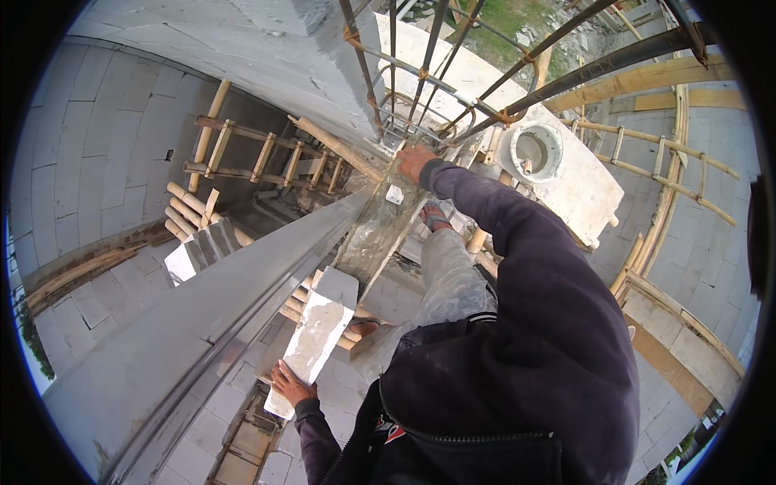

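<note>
A long white concrete block (pixel 317 331), smeared with grey mortar on its upper face, slants below the middle of the view. My left hand (pixel 293 385) grips its near end, fingers over the edge. Beyond the block runs a narrow wall top (pixel 373 234) coated in mortar, a small white chip (pixel 394 195) lying on it. At the far end of that wall top, beside the upright steel bars (pixel 428 73), is my right hand (pixel 415 162). Its fingers are curled down, and whatever they hold is hidden.
A mortar bucket (pixel 534 152) stands on a pale board (pixel 586 194) to the right. Bamboo scaffolding (pixel 255 158) and a block stack (pixel 206 250) are at left. A long grey beam-like surface (pixel 210 331) runs beside the wall. My sandalled foot (pixel 435 217) is close to the wall top.
</note>
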Motion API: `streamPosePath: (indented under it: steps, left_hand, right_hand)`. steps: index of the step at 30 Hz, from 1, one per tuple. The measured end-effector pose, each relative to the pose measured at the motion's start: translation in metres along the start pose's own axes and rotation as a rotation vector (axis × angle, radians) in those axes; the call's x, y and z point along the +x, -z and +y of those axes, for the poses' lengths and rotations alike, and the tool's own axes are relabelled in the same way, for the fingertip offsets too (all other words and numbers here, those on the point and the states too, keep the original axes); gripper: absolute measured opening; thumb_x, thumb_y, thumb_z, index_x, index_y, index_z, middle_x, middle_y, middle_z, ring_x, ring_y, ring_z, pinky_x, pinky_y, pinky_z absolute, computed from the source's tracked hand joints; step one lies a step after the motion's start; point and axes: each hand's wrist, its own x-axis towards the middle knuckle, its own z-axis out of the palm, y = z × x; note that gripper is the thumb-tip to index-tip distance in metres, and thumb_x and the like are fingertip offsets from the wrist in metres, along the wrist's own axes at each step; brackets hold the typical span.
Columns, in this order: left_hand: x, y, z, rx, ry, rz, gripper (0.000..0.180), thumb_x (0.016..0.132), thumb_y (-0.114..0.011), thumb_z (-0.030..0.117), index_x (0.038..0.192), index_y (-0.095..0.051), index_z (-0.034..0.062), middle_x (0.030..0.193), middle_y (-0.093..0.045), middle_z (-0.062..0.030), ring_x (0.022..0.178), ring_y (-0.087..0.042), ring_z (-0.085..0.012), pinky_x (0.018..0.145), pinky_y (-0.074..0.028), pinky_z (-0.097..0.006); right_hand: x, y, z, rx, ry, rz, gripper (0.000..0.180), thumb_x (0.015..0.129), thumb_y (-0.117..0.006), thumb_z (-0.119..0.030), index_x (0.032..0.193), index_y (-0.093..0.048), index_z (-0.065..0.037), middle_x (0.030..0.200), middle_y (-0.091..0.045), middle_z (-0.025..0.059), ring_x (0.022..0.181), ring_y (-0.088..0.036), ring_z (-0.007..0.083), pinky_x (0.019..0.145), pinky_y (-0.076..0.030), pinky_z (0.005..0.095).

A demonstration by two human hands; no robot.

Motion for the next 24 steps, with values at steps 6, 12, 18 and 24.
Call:
streamPosePath:
  steps: [6,12,18,24]
  left_hand:
    - [0.008,0.011,0.015,-0.008,0.041,-0.033,0.123,0.047,-0.089,0.009,0.152,-0.025,0.0131,0.148,-0.036,-0.0161,0.142,-0.029,-0.0378,0.118,-0.020,-0.057]
    - [-0.010,-0.037,-0.033,0.593,-0.119,0.123,0.123,0.062,-0.082,0.054,0.159,-0.016,0.0151,0.147,-0.037,-0.0263,0.135,-0.033,-0.0449,0.115,-0.013,-0.066]
    - [-0.001,-0.002,-0.002,0.405,-0.037,0.013,0.125,0.057,-0.085,0.053,0.158,-0.020,0.0179,0.140,-0.045,-0.0167,0.131,-0.038,-0.0353,0.114,-0.011,-0.069]
    - [0.001,-0.013,-0.010,0.520,-0.060,0.044,0.124,0.055,-0.086,0.050,0.157,-0.022,0.0184,0.142,-0.043,-0.0152,0.132,-0.038,-0.0344,0.114,-0.013,-0.068]
  right_hand:
    - [0.009,0.007,0.013,-0.102,0.179,-0.054,0.031,0.092,-0.057,-0.014,0.120,-0.068,-0.021,0.134,-0.054,0.0032,0.124,-0.051,0.0227,0.097,-0.042,0.0447]
    - [0.014,0.011,0.009,-0.251,0.322,-0.119,0.034,0.088,-0.064,-0.017,0.121,-0.067,-0.025,0.140,-0.051,0.0030,0.129,-0.047,0.0229,0.100,-0.040,0.0431]
    - [0.009,0.004,0.014,-0.293,0.345,-0.007,0.034,0.091,-0.064,-0.021,0.125,-0.065,-0.021,0.137,-0.054,0.0027,0.129,-0.048,0.0227,0.097,-0.042,0.0440]
    - [0.022,-0.019,0.022,-0.232,0.382,-0.028,0.028,0.094,-0.061,-0.023,0.121,-0.065,-0.017,0.125,-0.058,0.0022,0.120,-0.051,0.0222,0.096,-0.040,0.0433]
